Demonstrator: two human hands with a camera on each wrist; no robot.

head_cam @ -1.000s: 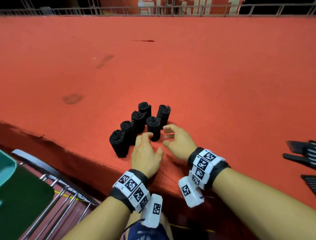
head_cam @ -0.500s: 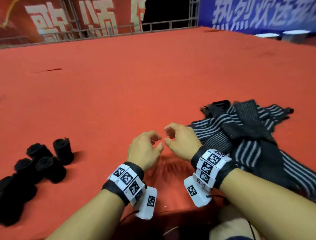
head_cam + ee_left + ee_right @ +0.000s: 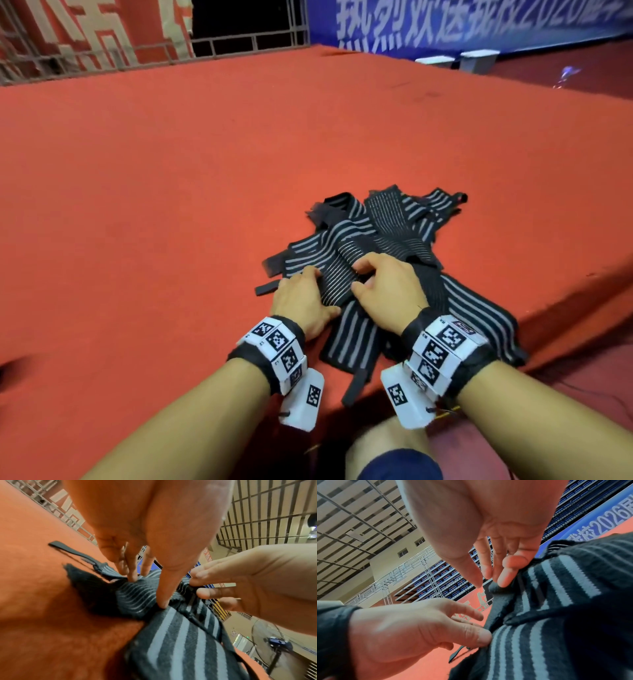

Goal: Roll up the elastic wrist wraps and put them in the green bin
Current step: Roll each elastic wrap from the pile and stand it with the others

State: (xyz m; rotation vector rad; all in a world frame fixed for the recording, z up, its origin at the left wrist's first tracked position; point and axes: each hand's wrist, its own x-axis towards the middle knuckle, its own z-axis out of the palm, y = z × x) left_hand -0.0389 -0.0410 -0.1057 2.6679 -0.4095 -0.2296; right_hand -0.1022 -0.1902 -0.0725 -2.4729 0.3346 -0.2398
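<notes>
Nearest to the camera, a bare knee [image 3: 387, 442] shows below the front edge of the red carpeted platform [image 3: 171, 205]. Just beyond that edge lies the heap of black elastic wrist wraps with grey stripes [image 3: 394, 240]; one wrap's end strap hangs over the edge. The wraps cross one another, so an exact count is not possible; there are several. The nearest wrap has its long axis running from the edge away from the person, and the top one lies more across the heap.

The left hand [image 3: 305, 301] presses its thumb and straight fingers on the left side of the top wrap. The right hand [image 3: 387, 287] touches the same wrap; whether it pinches the fabric, I cannot tell.

Left of the heap and behind it, the carpet runs wide to a metal railing [image 3: 246, 41]. To the right, the platform's edge is near the heap.
</notes>
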